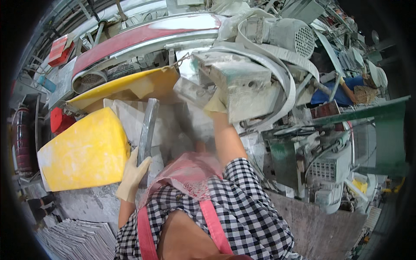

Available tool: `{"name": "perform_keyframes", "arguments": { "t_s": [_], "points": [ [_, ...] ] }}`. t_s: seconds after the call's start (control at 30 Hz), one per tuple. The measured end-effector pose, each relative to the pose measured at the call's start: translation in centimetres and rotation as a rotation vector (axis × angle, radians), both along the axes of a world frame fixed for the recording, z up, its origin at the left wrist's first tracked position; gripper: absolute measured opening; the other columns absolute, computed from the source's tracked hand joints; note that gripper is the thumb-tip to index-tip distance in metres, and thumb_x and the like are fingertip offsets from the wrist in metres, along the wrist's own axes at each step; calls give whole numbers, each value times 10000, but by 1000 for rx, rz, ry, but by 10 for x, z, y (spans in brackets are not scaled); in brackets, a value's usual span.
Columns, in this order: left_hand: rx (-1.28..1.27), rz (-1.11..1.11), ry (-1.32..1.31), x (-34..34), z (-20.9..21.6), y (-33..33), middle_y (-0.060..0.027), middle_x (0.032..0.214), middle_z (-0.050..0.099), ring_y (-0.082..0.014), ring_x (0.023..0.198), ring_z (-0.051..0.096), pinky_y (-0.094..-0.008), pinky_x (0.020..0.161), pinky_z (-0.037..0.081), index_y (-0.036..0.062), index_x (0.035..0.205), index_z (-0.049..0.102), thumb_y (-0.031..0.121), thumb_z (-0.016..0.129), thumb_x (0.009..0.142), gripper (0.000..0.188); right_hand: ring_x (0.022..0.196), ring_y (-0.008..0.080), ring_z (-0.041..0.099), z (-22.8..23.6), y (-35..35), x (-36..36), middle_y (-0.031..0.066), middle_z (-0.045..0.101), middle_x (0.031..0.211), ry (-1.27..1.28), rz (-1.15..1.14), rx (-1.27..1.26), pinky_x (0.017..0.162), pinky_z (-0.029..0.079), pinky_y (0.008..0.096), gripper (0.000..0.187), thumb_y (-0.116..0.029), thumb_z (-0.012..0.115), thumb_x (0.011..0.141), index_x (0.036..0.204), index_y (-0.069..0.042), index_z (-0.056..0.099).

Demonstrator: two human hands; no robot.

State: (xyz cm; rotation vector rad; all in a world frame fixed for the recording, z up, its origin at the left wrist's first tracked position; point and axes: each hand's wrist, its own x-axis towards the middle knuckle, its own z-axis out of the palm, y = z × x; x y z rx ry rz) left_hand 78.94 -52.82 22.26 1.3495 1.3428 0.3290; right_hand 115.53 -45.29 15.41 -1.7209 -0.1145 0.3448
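My left hand [133,175], in a cream glove, grips the lower part of a long dark grey bar [148,125], which stands nearly upright before me. Its thumb lies across the bar. To the left of it is a yellow, powder-smeared panel [84,151]. My right hand [216,102], gloved too, reaches up against a dusty grey-green machine block [242,84]. The block hides its fingers, so I cannot see what they do. A blurred haze of dust hangs between my hands, below a yellow guard [130,89].
A belt [284,73] loops round the block to a dusty motor [301,38]. A red cover [147,37] arches behind. Stacked thin sheets [76,238] lie at lower left. At right are a green metal frame [390,134] and a person in blue [342,91].
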Motion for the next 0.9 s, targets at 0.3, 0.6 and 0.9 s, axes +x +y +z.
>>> {"name": "perform_keyframes", "arguments": {
  "t_s": [0.3,0.6,0.9],
  "points": [
    [-65,-3,220,45,-2,-26,-100,855,699,-158,713,655,-326,696,536,52,1432,510,172,734,865,621,877,201,665,-5,-88,44,124,677,1070,167,251,104,758,536,360,388,-291,514,1031,1304,-17,536],
    [18,-141,119,39,3,-32,-179,1031,713,-254,865,705,-357,810,538,47,1441,501,229,702,877,626,880,199,676,4,-72,47,132,688,1091,89,331,66,753,544,339,394,-313,522,1036,1276,-4,567],
    [187,-378,247,12,9,-52,-248,1277,627,-434,1167,602,-472,997,467,109,1472,459,378,657,874,685,882,197,687,10,-105,34,140,699,1112,58,446,16,747,552,317,407,-335,529,1041,1247,9,598]
  ]
}}
